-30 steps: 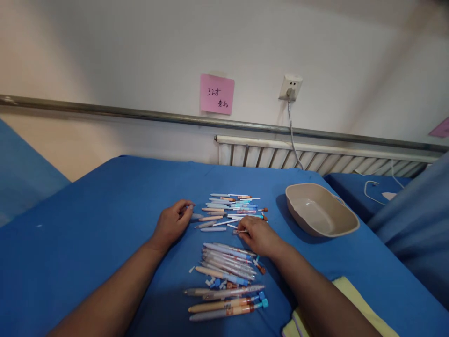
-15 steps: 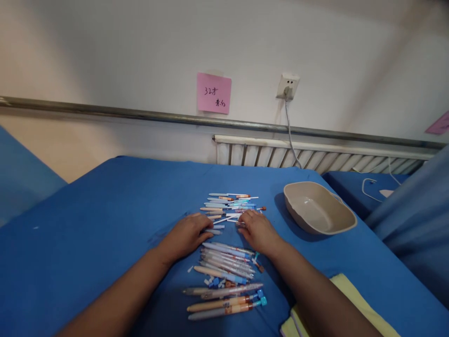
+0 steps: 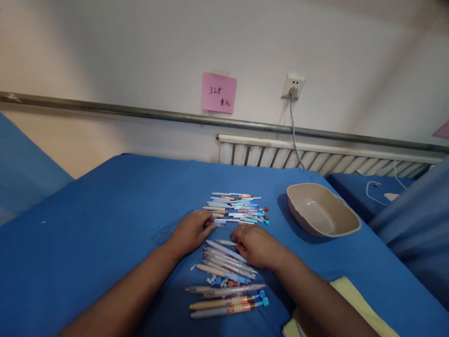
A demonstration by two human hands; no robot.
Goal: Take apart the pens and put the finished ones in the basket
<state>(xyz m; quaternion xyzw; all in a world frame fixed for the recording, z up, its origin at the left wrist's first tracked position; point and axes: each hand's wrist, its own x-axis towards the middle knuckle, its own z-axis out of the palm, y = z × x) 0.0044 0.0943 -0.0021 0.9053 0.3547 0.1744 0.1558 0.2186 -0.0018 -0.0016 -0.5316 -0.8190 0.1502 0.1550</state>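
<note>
Several pens and loose pen parts lie on a blue-covered table. A far cluster of pen parts lies beyond my hands, a row of assembled pens between them, and three more pens nearest me. My left hand rests on the cloth, its fingers curled at the near left edge of the far cluster, touching a small piece. My right hand lies over the right end of the pen row, fingers pinched on a pale pen barrel that points left.
A beige oval bowl stands to the right on the table. A yellow cloth lies at the near right edge. Behind are a radiator, a wall socket with a cable, a pink note and a neighbouring blue table.
My right hand has drawn back from the far cluster toward me with a pale pen barrel. My left hand moved right to the cluster's near edge and stayed there.
</note>
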